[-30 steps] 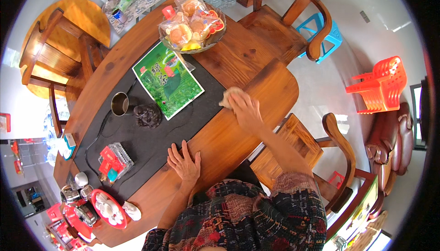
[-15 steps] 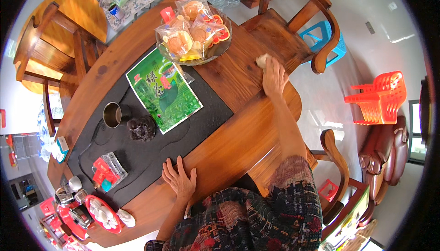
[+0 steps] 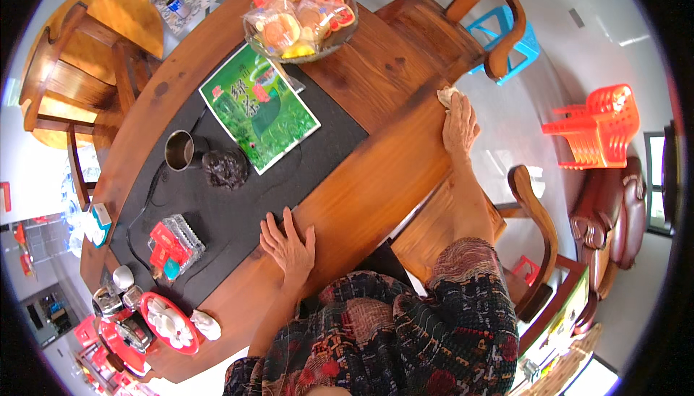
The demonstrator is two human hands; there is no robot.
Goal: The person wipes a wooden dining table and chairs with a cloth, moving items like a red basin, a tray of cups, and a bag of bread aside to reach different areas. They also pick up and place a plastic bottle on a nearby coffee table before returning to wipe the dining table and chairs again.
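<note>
My right hand (image 3: 458, 130) reaches to the right end of the wooden table (image 3: 347, 201), its fingers closed on a crumpled pale cloth (image 3: 447, 97) that touches the wood near the edge. My left hand (image 3: 290, 245) lies flat with spread fingers on the table, its fingertips at the border of the dark inset tray (image 3: 318, 132); it holds nothing. A green printed packet (image 3: 260, 110) lies on the dark tray, partly over its far edge. Beyond it stands a glass bowl (image 3: 318, 54) of wrapped snacks.
A metal cup (image 3: 181, 151), a dark carved figure (image 3: 225, 169) and a clear dish (image 3: 189, 240) with red packets stand on the tray. A red plate (image 3: 155, 308) of white cups sits at the near left. Wooden chairs (image 3: 426, 31) and stacked red stools (image 3: 603, 128) surround the table.
My right hand has moved with the cloth toward the right and slightly nearer, to the table's end. My left hand stays on the table. The whole view has shifted a little.
</note>
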